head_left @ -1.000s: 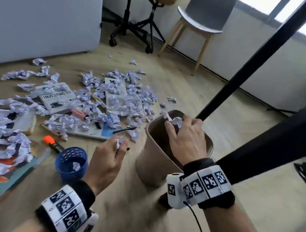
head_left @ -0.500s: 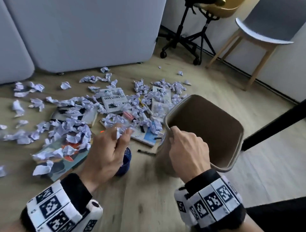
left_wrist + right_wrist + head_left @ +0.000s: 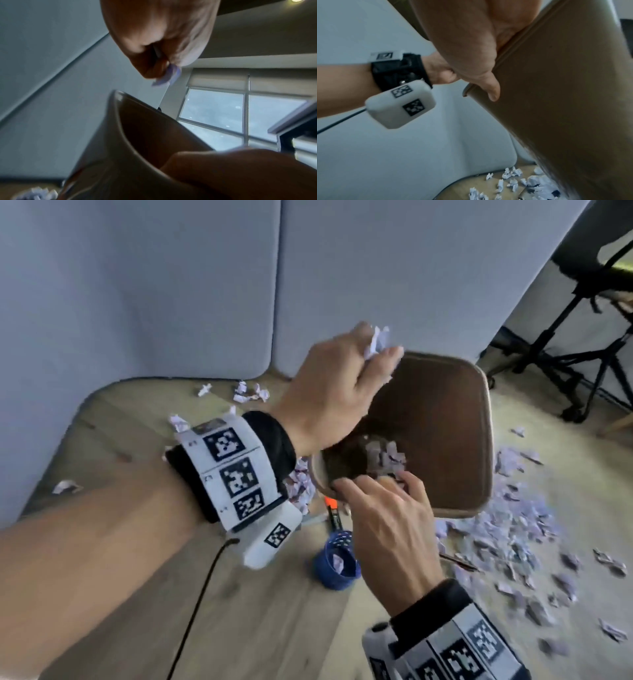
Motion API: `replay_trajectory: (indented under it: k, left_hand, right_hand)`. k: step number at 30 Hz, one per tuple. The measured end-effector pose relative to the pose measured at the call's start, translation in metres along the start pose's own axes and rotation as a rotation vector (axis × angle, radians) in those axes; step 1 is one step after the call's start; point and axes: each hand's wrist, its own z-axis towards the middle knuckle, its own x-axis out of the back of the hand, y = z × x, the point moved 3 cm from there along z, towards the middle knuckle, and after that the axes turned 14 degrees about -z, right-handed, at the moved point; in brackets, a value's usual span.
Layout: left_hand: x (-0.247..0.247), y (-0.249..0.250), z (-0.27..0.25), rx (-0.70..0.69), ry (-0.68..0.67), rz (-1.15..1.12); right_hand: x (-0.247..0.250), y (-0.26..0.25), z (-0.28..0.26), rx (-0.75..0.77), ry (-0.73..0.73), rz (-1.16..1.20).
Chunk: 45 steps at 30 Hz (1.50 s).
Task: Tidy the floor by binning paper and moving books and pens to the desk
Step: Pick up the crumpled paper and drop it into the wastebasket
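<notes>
My right hand [image 3: 383, 508] grips the near rim of the brown bin [image 3: 445, 419], which is lifted and tilted so its mouth faces me; my right thumb [image 3: 491, 89] lies on the outside wall of the bin [image 3: 565, 94]. Crumpled paper [image 3: 385, 455] lies inside it. My left hand [image 3: 346, 385] is raised over the bin's mouth and pinches a crumpled paper scrap [image 3: 378, 342]; the left wrist view shows the paper scrap [image 3: 169, 76] between the fingertips, just above the bin's rim [image 3: 120, 106]. Many paper scraps [image 3: 507, 535] litter the floor at right.
A blue pen cup [image 3: 337, 563] stands on the floor under my hands, with an orange-capped marker [image 3: 332, 510] beside it. Grey partition panels [image 3: 171, 285] close off the back. A black stool base [image 3: 582, 364] is at far right. More scraps [image 3: 246, 392] lie near the panels.
The bin came up off the floor and tilted towards me in my right hand. My left hand rose with its paper scrap from beside the bin to above its mouth. The view swung left.
</notes>
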Motion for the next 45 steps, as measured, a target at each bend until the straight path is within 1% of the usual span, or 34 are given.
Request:
replay_trajectory:
  k: [1,3,4,5,6,7,8,9,10,11,12,13,14,15,16,18,19,20,21,24,25,26,27,28,29,31,33,35,36,38,40,41,42,45]
  left_hand:
    - [0.000,-0.006,-0.009,0.031,-0.088,0.064]
    - [0.008,-0.029,-0.030,0.199,-0.351,0.299]
    - [0.018,-0.038,-0.041,0.254,-0.428,0.391]
    - [0.032,-0.043,-0.049,0.244,-0.414,0.434]
    - [0.048,-0.043,-0.056,0.184,-0.326,0.475]
    - [0.065,-0.042,-0.062,0.126,-0.197,0.517]
    - [0.081,-0.041,-0.070,0.125,-0.045,0.569]
    - [0.097,-0.042,-0.081,0.196,0.104,0.609]
    - [0.113,-0.046,-0.092,0.350,0.211,0.620]
    - [0.125,-0.051,-0.104,0.549,0.253,0.596]
    - [0.133,-0.057,-0.116,0.750,0.242,0.550]
    - [0.137,-0.062,-0.126,0.908,0.220,0.487]
    - [0.141,-0.065,-0.134,0.987,0.231,0.447]
    - [0.146,-0.068,-0.140,1.000,0.264,0.451]
    - [0.151,-0.069,-0.143,0.996,0.293,0.490]
    - [0.160,-0.070,-0.143,0.967,0.310,0.609]
    - [0.164,-0.072,-0.142,0.957,0.297,0.671]
    - [0.167,-0.075,-0.140,0.955,0.277,0.727]
    - [0.169,-0.078,-0.139,0.961,0.257,0.765]
    - [0.168,-0.093,-0.141,0.979,0.225,0.772]
    - [0.167,-0.097,-0.142,0.971,0.221,0.762]
    - [0.165,-0.101,-0.143,0.954,0.218,0.754]
    - [0.164,-0.103,-0.142,0.931,0.212,0.748]
    - [0.162,-0.105,-0.141,0.908,0.206,0.741]
    - [0.159,-0.105,-0.139,0.884,0.207,0.725]
    - [0.153,-0.103,-0.136,0.845,0.231,0.671]
    - [0.144,-0.100,-0.137,0.836,0.269,0.608]
    - [0.134,-0.098,-0.140,0.839,0.287,0.559]
    - [0.131,-0.097,-0.142,0.842,0.284,0.549]
    - [0.125,-0.096,-0.143,0.843,0.274,0.528]
    - [0.124,-0.095,-0.144,0.838,0.265,0.508]
    - [0.123,-0.094,-0.144,0.835,0.261,0.509]
    - [0.123,-0.094,-0.145,0.827,0.261,0.521]
    - [0.125,-0.092,-0.150,0.812,0.262,0.564]
  right_hand:
    - [0.002,-0.011,0.002,0.044,0.022,0.008]
    - [0.002,-0.028,0.004,0.119,0.073,0.049]
    - [0.000,-0.034,0.004,0.159,0.091,0.071]
    - [-0.003,-0.040,0.005,0.199,0.098,0.085]
    - [-0.006,-0.047,0.006,0.234,0.098,0.097]
    - [-0.010,-0.053,0.007,0.262,0.094,0.114]
    - [-0.014,-0.059,0.009,0.280,0.100,0.132]
    - [-0.018,-0.065,0.010,0.291,0.114,0.153]
    - [-0.022,-0.073,0.012,0.305,0.133,0.180]
    - [-0.026,-0.081,0.014,0.334,0.146,0.208]
    - [-0.030,-0.090,0.015,0.376,0.152,0.235]
    - [-0.034,-0.099,0.017,0.417,0.154,0.248]
    - [-0.037,-0.107,0.018,0.445,0.158,0.258]
    - [-0.040,-0.112,0.019,0.440,0.174,0.267]
    - [-0.044,-0.111,0.021,0.393,0.193,0.284]
    - [-0.056,-0.093,0.024,0.219,0.234,0.364]
    - [-0.068,-0.080,0.022,0.126,0.222,0.400]
    - [-0.086,-0.065,0.019,0.040,0.158,0.402]
    - [-0.107,-0.052,0.013,-0.031,0.029,0.357]
    - [-0.172,-0.021,-0.016,-0.130,-0.605,0.183]
    - [-0.185,-0.014,-0.027,-0.148,-0.768,0.181]
    - [-0.196,-0.008,-0.035,-0.169,-0.851,0.217]
    - [-0.201,-0.003,-0.038,-0.188,-0.887,0.269]
    - [-0.203,0.000,-0.038,-0.213,-0.878,0.310]
    - [-0.202,0.002,-0.033,-0.251,-0.820,0.331]
    - [-0.186,0.001,-0.012,-0.358,-0.557,0.361]
    - [-0.151,-0.009,0.013,-0.399,-0.225,0.398]
    - [-0.102,-0.034,0.033,-0.368,0.061,0.450]
    - [-0.082,-0.052,0.038,-0.315,0.144,0.446]
    - [-0.058,-0.095,0.042,-0.083,0.207,0.335]
    - [-0.059,-0.139,0.033,0.210,0.200,0.203]
    - [-0.066,-0.153,0.027,0.302,0.172,0.157]
    - [-0.072,-0.162,0.024,0.345,0.139,0.123]
    - [-0.079,-0.165,0.023,0.356,0.103,0.047]
